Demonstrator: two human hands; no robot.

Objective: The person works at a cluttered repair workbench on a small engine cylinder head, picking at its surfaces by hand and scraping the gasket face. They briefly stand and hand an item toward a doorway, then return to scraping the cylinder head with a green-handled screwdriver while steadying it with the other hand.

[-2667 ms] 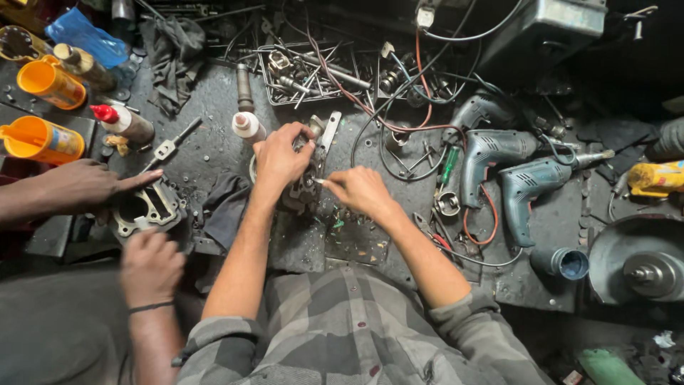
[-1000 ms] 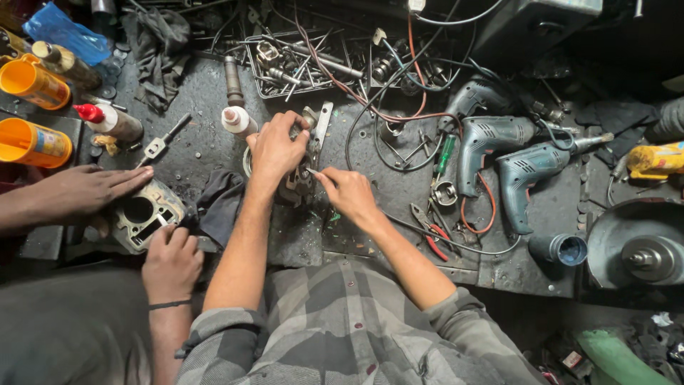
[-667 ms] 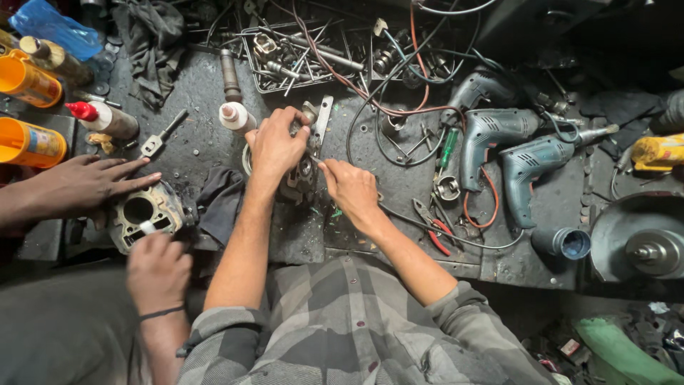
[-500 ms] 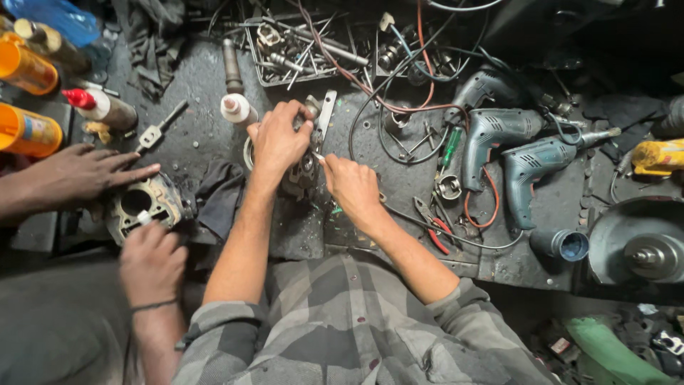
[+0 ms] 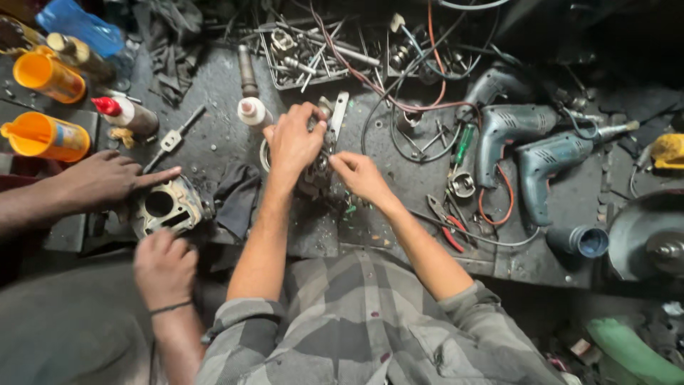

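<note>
My left hand (image 5: 294, 141) wraps over a small greasy metal engine part (image 5: 315, 171) on the dark workbench (image 5: 221, 85) and holds it down. My right hand (image 5: 358, 176) pinches at the right side of the same part; what its fingertips hold is too small to make out. A flat metal wrench (image 5: 337, 114) lies just beyond my left hand. A white squeeze bottle (image 5: 251, 112) stands to the left of it.
Another person's two hands (image 5: 107, 180) (image 5: 165, 264) steady a metal cylinder block (image 5: 168, 207) at the left. Orange bottles (image 5: 44, 135) stand far left. Two electric drills (image 5: 556, 157), red-handled pliers (image 5: 445, 224), wires and a tray of tools (image 5: 313, 50) crowd the back and right.
The view has drifted slightly; my two hands stay on the engine part. The other person's near hand has moved lower, away from the cylinder block.
</note>
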